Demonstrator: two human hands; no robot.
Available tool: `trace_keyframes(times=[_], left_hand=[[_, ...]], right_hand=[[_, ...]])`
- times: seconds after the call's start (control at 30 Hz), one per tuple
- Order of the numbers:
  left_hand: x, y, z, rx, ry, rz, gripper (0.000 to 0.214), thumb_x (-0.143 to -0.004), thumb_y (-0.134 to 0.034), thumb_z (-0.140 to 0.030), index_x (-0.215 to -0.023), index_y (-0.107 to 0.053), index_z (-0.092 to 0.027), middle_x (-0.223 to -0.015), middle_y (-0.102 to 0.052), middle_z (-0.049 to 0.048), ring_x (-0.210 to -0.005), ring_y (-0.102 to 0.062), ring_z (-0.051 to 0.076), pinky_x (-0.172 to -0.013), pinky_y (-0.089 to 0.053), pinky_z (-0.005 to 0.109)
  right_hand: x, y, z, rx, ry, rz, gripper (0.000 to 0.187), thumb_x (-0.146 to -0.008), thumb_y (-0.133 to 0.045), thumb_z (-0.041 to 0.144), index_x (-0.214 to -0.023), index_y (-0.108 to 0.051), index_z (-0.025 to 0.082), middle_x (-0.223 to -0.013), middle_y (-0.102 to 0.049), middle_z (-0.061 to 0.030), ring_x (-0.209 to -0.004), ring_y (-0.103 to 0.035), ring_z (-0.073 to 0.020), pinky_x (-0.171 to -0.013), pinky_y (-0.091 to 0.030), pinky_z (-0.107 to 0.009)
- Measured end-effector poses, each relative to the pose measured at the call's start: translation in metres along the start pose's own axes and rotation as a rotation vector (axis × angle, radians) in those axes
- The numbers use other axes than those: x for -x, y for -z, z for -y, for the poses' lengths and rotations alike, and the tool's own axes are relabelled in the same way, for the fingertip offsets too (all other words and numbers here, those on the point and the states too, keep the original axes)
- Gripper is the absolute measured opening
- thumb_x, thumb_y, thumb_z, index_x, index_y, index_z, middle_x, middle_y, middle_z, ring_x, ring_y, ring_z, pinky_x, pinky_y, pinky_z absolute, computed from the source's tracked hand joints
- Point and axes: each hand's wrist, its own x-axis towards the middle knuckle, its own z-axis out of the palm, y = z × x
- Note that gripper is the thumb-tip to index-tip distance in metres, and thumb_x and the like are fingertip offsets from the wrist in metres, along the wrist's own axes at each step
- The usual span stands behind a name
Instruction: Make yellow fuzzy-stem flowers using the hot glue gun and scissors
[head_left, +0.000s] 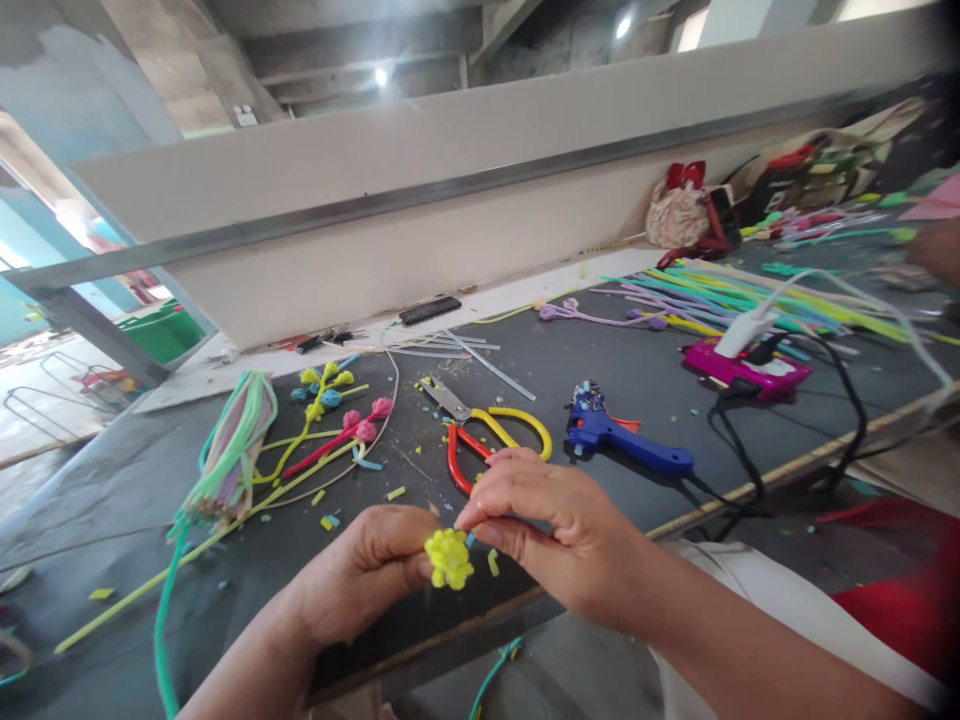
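Note:
A small yellow pipe-cleaner flower (449, 558) is pinched between the thumb and fingers of my left hand (367, 570), near the table's front edge. Just right of it, my right hand (555, 525) has its thumb and forefinger pressed together beside the flower. What those fingertips hold, if anything, is too small to make out; a bit of blue shows below them. Beyond my right hand lie pliers (480, 415) with one red and one yellow handle, jaws pointing away. A blue glue gun (626, 435) rests on its side to the right.
A bundle of mint and lilac pipe cleaners (236, 445) lies left, beside yellow, blue and pink pipe-cleaner sprigs (330, 410). A magenta power strip (746, 370) with cables sits right, before many loose pipe cleaners (795, 295). Another person's hand (937, 250) shows at the far right.

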Motion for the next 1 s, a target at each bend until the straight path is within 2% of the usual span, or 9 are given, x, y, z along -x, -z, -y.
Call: trace_keyframes(times=[0.23, 0.37, 0.53, 0.7, 0.87, 1.0], left_hand=[[-0.0008, -0.0010, 0.0019, 0.083, 0.089, 0.059, 0.037, -0.088, -0.048, -0.041, -0.065, -0.052, -0.013, -0.061, -0.040, -0.0022, -0.058, -0.037, 0.008, -0.054, -0.032, 0.021], [-0.0020, -0.0010, -0.0012, 0.065, 0.074, 0.060, 0.037, -0.089, -0.047, -0.042, -0.068, -0.054, -0.013, -0.061, -0.039, -0.0026, -0.058, -0.037, 0.009, -0.055, -0.031, 0.020], [-0.0017, -0.0011, -0.0015, 0.036, 0.049, 0.089, 0.039, -0.090, -0.045, -0.041, -0.062, -0.047, -0.013, -0.060, -0.036, -0.0030, -0.057, -0.034, 0.008, -0.053, -0.028, 0.020], [-0.0010, -0.0026, 0.0011, -0.038, -0.020, 0.089, 0.041, -0.092, -0.039, -0.043, -0.066, -0.050, -0.013, -0.061, -0.041, -0.0015, -0.058, -0.038, 0.009, -0.055, -0.031, 0.020], [0.0000, -0.0024, 0.0011, -0.109, -0.061, 0.053, 0.041, -0.093, -0.036, -0.041, -0.066, -0.051, -0.014, -0.062, -0.044, -0.0006, -0.059, -0.041, 0.010, -0.057, -0.033, 0.020], [0.0006, -0.0012, 0.0005, -0.158, -0.058, 0.058, 0.037, -0.094, -0.037, -0.034, -0.064, -0.047, -0.015, -0.062, -0.043, -0.0019, -0.058, -0.040, 0.009, -0.056, -0.031, 0.019]], right_hand=[[-0.0013, -0.0004, 0.0015, 0.063, 0.049, 0.007, 0.007, -0.085, -0.059, 0.015, -0.080, -0.064, 0.017, -0.074, -0.069, 0.0005, -0.071, -0.063, -0.0098, -0.090, -0.037, -0.035], [-0.0015, -0.0002, 0.0014, 0.082, 0.055, 0.063, 0.003, -0.083, -0.062, 0.017, -0.081, -0.065, 0.017, -0.074, -0.069, 0.0003, -0.072, -0.063, -0.0103, -0.093, -0.033, -0.038], [-0.0023, -0.0016, -0.0012, 0.027, 0.024, 0.088, 0.006, -0.082, -0.064, 0.015, -0.076, -0.065, 0.016, -0.073, -0.070, 0.0013, -0.071, -0.063, -0.0093, -0.093, -0.032, -0.037], [-0.0025, -0.0030, -0.0011, 0.001, -0.034, 0.125, 0.008, -0.081, -0.063, 0.013, -0.073, -0.064, 0.017, -0.071, -0.070, 0.0023, -0.070, -0.063, -0.0090, -0.094, -0.031, -0.036], [-0.0002, -0.0023, 0.0036, 0.149, -0.017, 0.145, 0.011, -0.085, -0.057, 0.013, -0.076, -0.062, 0.017, -0.073, -0.068, 0.0026, -0.071, -0.061, -0.0092, -0.095, -0.029, -0.037], [0.0013, 0.0010, 0.0078, 0.365, 0.058, 0.146, 0.013, -0.085, -0.052, 0.012, -0.076, -0.061, 0.016, -0.071, -0.065, 0.0007, -0.069, -0.058, -0.0121, -0.097, -0.026, -0.045]])
